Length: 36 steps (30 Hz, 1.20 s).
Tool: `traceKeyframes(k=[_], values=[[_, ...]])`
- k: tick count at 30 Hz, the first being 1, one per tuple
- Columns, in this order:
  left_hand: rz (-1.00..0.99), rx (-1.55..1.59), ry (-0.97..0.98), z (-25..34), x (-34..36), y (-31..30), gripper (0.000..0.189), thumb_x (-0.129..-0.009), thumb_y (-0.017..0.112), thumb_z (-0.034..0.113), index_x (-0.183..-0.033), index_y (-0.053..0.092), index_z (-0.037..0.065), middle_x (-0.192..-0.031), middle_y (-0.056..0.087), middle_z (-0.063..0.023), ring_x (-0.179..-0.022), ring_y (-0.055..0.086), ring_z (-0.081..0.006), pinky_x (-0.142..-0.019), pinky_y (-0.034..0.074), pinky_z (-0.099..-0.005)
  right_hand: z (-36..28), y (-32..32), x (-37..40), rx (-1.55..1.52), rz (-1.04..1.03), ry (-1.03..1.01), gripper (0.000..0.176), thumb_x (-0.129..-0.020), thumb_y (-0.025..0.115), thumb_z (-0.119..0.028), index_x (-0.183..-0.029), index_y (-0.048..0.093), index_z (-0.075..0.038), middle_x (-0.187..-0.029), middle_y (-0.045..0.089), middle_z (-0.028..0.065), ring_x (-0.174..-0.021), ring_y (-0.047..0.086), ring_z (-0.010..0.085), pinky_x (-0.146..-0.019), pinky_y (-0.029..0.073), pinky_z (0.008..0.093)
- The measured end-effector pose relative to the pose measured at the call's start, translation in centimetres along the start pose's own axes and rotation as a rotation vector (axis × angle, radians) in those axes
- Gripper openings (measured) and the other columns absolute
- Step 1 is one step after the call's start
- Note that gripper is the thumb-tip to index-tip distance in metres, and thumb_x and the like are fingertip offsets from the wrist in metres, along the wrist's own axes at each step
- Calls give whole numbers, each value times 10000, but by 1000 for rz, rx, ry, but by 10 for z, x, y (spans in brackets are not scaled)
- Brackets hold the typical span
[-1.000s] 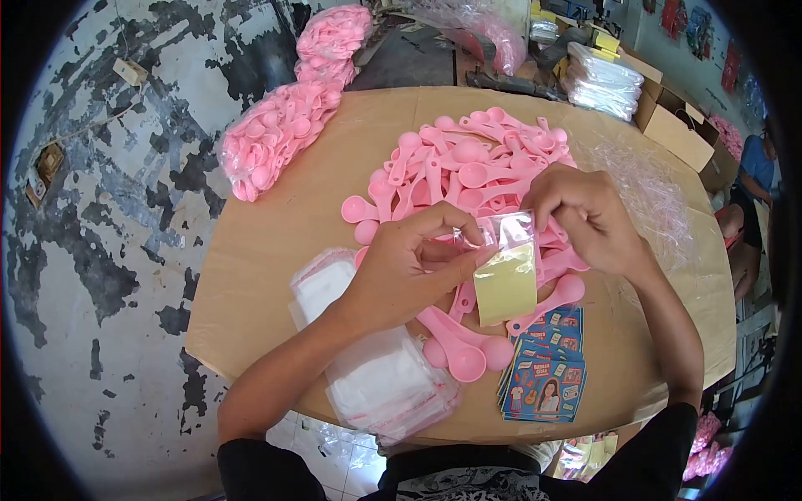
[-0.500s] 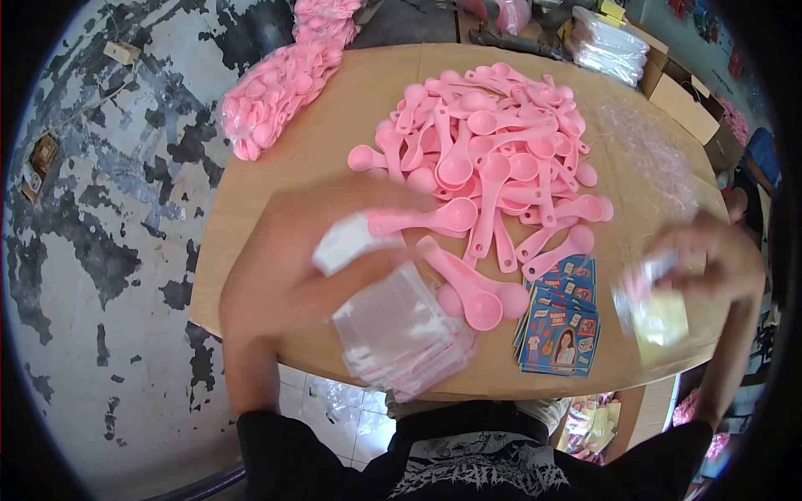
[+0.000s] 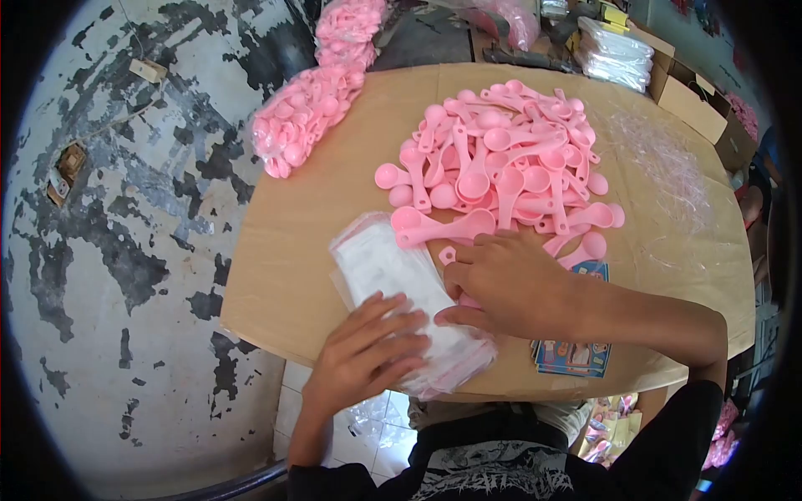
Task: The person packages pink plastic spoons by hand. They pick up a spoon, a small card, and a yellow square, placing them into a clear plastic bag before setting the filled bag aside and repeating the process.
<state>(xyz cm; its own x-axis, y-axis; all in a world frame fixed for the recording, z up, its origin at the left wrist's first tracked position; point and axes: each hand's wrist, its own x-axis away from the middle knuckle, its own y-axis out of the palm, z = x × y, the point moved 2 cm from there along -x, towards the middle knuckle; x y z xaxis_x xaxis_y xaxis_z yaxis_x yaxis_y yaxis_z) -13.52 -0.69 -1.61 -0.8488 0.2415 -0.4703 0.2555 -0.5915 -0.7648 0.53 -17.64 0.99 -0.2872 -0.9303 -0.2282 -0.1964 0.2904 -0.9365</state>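
Fingers (image 3: 397, 346) of the left hand (image 3: 355, 359) are spread a little apart over the clear plastic sleeves, slightly blurred, while those of the right hand (image 3: 514, 288) curl downward at the near edge of the pink spoons (a bit of pink shows by the thumb, but I cannot tell whether they are clamped on it). Beneath everything is the table (image 3: 288, 259), covered in brown paper. The heap of pink spoons (image 3: 510, 159) spreads over its middle, beyond the right hand. A clear bag of spoons (image 3: 309, 113) lies at the far left edge. The stack of plastic sleeves (image 3: 380, 259) slants toward the near edge, under the left hand. Smaller printed cards (image 3: 576, 359) lie partly hidden below the right forearm.
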Motion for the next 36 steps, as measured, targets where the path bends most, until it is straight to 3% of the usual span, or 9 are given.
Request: traceKeyframes(k=[4, 10, 16, 23, 25, 26, 30, 34, 36], values=[[2, 30, 35, -4, 9, 4, 248, -736, 767, 110, -973, 704, 74, -1102, 670, -54, -1136, 592, -281, -981, 461, -432, 9, -9, -11, -248, -278, 175, 254, -876, 623, -312, -838, 662, -64, -732, 634, 115, -709, 636, 274, -651, 475, 394], [-19, -7, 34, -2, 8, 6, 248, -754, 756, 113, -993, 704, 77, -1134, 665, -55, -1167, 577, -270, -985, 459, -423, 18, -20, -3, -288, -105, 148, 234, -908, 545, -230, -845, 646, -29, -718, 631, 177, -702, 633, 342, -653, 480, 458], [-193, -23, -22, 4, -5, -11, 338, -748, 769, 149, -1060, 678, 53, -1171, 642, -101, -1203, 543, -308, -994, 449, -425, 20, -83, 24, -544, 55, 294, 166, -923, 548, -113, -994, 646, 1, -764, 656, 146, -637, 615, 176, -601, 478, 313], [-202, 1071, -359, 45, -73, 27, 447, -943, 562, 251, -1303, 469, 3, -1262, 565, -156, -1109, 585, -291, -964, 465, -380, 2, -80, 50, -679, -82, 218, 170, -929, 522, -72, -1019, 645, 4, -762, 675, 88, -614, 598, 103, -576, 473, 260], [-239, 1356, -711, 46, -103, 31, 430, -1007, 439, 300, -1324, 437, 9, -1279, 552, -144, -1106, 586, -260, -965, 469, -375, 8, -84, 64, -638, -19, 256, 202, -900, 593, -176, -1020, 653, -25, -797, 674, 112, -708, 651, 208, -668, 513, 322], [-188, 1376, -532, 36, -118, 34, 448, -1034, 333, 339, -1310, 446, 4, -1248, 572, -161, -1138, 581, -258, -951, 482, -363, 16, -88, 74, -473, -11, 196, 226, -889, 615, -213, -1022, 654, -35, -799, 671, 116, -735, 655, 240, -697, 516, 342], [-43, 1400, -432, 13, -159, 30, 421, -1015, 416, 282, -1316, 427, -12, -1195, 589, -211, -1058, 627, -290, -928, 506, -383, 31, -67, 122, -35, -135, 188, 332, -837, 683, -341, -1027, 654, -70, -816, 656, 129, -816, 638, 323, -775, 502, 397], [-18, 1226, -430, 0, -154, 46, 336, -949, 567, 133, -1245, 501, -14, -1125, 627, -175, -1027, 640, -251, -889, 524, -359, 40, -69, 116, -325, -403, 505, 356, -845, 678, -362, -1057, 658, -77, -826, 653, 150, -787, 638, 306, -744, 496, 390], [9, 1193, -493, -9, -146, 49, 311, -950, 572, 163, -1201, 535, -17, -1093, 640, -159, -1001, 646, -237, -861, 532, -345, 45, -73, 111, -399, -277, 475, 346, -866, 658, -360, -1060, 666, -73, -828, 658, 147, -760, 637, 303, -717, 495, 384]])
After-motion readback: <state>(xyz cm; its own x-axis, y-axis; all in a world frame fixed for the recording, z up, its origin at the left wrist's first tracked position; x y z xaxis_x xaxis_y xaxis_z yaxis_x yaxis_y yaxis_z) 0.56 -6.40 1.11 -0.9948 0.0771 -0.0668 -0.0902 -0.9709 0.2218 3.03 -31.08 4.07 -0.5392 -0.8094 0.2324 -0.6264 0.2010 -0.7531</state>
